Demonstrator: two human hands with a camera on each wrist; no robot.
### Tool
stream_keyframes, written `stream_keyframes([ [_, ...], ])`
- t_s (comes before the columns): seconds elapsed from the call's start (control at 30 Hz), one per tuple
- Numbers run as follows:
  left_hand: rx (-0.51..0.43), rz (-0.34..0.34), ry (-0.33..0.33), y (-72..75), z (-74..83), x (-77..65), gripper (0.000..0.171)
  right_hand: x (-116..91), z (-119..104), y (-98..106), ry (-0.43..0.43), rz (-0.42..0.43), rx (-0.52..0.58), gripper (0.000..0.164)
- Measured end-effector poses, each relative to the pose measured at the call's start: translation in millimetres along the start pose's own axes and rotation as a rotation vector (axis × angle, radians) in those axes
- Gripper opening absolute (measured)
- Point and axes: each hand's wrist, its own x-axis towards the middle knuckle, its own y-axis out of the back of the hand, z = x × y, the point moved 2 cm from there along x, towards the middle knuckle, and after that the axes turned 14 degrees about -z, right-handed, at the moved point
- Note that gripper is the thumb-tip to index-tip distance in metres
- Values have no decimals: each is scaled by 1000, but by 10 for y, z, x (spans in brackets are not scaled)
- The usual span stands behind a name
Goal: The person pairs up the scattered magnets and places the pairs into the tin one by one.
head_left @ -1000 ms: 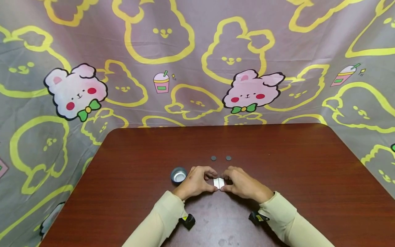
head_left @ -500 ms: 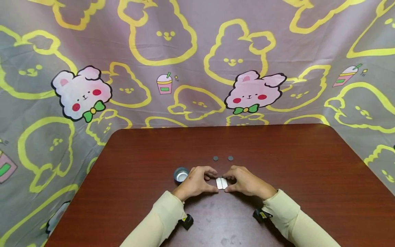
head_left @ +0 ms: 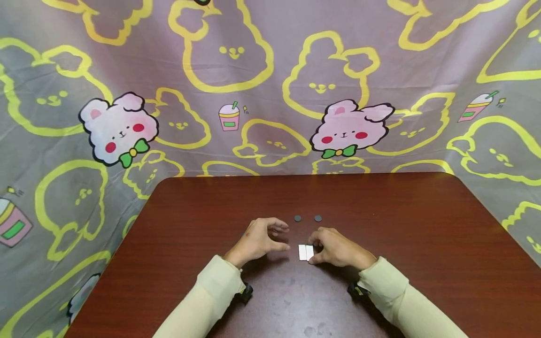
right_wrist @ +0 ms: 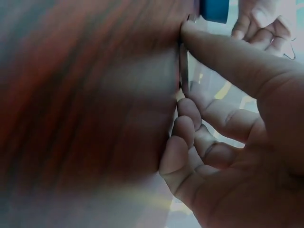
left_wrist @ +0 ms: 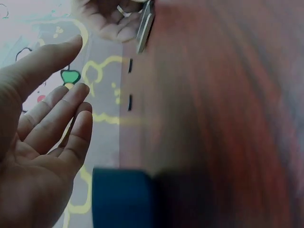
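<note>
Two small flat white rectangular pieces lie side by side on the table: the left one [head_left: 302, 252] is free, the right one [head_left: 310, 252] is between the thumb and fingers of my right hand [head_left: 338, 249]. In the right wrist view the thumb and index finger span the ends of a thin flat piece [right_wrist: 185, 71] at the tabletop. My left hand [head_left: 255, 241] hovers left of the pieces with its fingers relaxed and nothing in them; the left wrist view shows its palm [left_wrist: 42, 161] and a gap to the pieces [left_wrist: 145, 29].
Two dark round discs [head_left: 297, 218] [head_left: 318, 218] lie beyond the white pieces. A blue round container [left_wrist: 122, 197] stands near the left hand, hidden behind it in the head view. The brown table [head_left: 380, 202] ends at a patterned cloth [head_left: 270, 94].
My left hand has let go of the white pieces and moved left, now covering the container in the head view. The right hand stays at the right piece.
</note>
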Motion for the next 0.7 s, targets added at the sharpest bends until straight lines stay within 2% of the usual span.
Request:
stream_keyframes([
  [0.2,-8,26,30,153,-26,-107,44,17,-30,19,-43,-32,94,33],
  [0.4,3,68,45,315,-66,-240,45,2,-22,26,1,-30,189,21],
  [0.47,11,87,50,366,-90,-290,47,3,-11,21,-2,-37,254,18],
  [0.7,27,135,110,470,-223,-487,49,31,40,-31,-38,-77,588,16],
])
